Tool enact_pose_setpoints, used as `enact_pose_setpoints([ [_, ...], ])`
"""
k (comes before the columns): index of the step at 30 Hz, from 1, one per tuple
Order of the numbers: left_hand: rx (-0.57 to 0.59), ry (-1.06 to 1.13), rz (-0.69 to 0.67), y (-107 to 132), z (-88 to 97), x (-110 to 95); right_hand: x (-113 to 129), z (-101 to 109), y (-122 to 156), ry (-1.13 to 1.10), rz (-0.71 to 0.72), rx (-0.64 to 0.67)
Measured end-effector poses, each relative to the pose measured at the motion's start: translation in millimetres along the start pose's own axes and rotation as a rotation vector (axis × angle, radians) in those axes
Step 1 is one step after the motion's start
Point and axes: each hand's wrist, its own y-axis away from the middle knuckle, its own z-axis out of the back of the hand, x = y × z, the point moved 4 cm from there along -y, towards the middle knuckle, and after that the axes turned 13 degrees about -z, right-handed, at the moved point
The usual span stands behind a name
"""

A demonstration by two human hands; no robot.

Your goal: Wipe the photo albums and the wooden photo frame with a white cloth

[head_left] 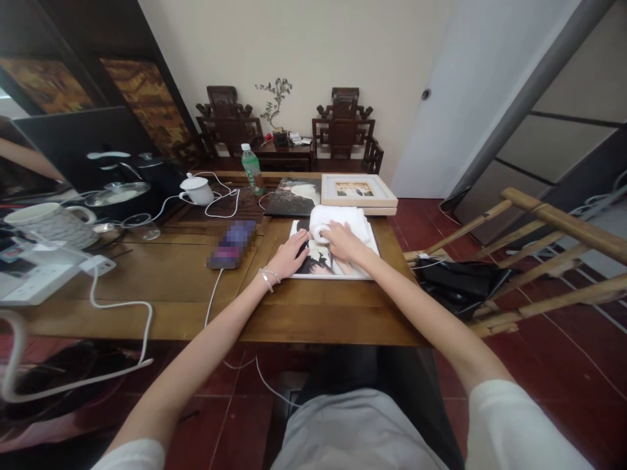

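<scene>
On the wooden table in front of me lies a flat photo panel [321, 264] with a white edge and a dark and white picture. My left hand [292, 253] rests on its left edge, fingers stretched out and holding nothing. My right hand [344, 243] grips a folded white cloth [343, 219], pressed against the panel's upper part. The cloth covers some of the picture. Just behind are a dark photo panel [294, 196] with a white shape and a light-framed picture [360, 189], which appears stacked on another frame.
A phone [231, 245] on a white cable lies to the left, near a green-labelled bottle [251, 170] and a lidded white cup [196, 190]. Farther left are a patterned mug [46, 225] and a power strip [42, 281]. A wooden rack [563, 215] stands at the right.
</scene>
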Motion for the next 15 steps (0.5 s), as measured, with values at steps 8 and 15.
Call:
enact_pose_setpoints([
  [8, 0.025, -0.011, 0.013, 0.5, 1.8, -4.0, 33.6, -8.4, 84.5, 0.002, 0.032, 0.044],
  [15, 0.037, -0.009, 0.040, 0.0, 2.2, -5.6, 43.8, -2.7, 126.2, -0.030, 0.106, 0.086],
])
